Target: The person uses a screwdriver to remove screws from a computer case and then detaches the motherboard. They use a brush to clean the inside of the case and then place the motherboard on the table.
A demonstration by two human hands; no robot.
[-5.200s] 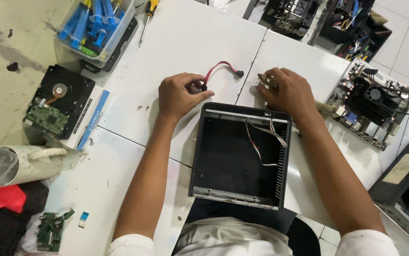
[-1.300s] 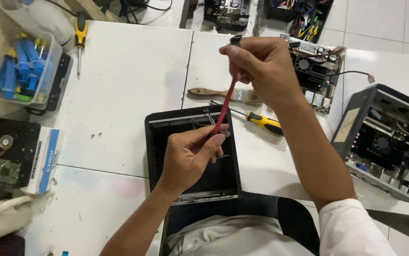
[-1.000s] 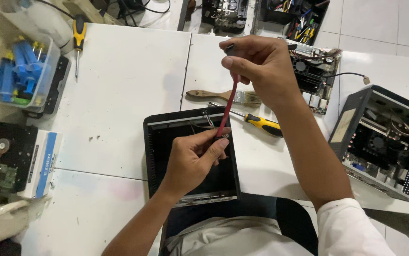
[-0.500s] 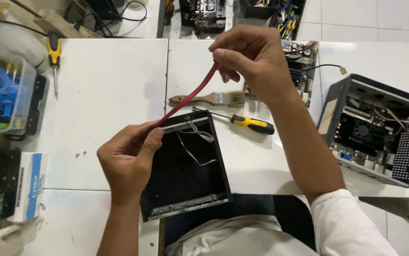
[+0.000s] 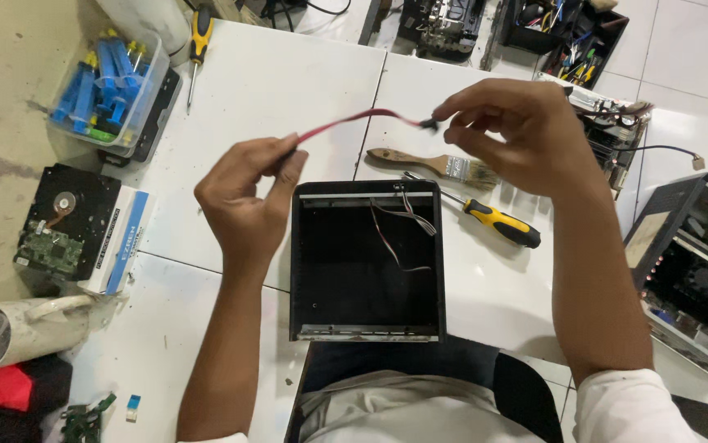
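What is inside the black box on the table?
The black box is open on top and mostly hollow. A few thin loose wires hang near its far wall. The dark bottom hides small details, and its near edge reaches the person's lap.

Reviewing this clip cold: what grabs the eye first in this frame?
A red flat cable stretched between the left hand and right hand, above an open black case with loose wires. To its right lie a paintbrush and a yellow-handled screwdriver.
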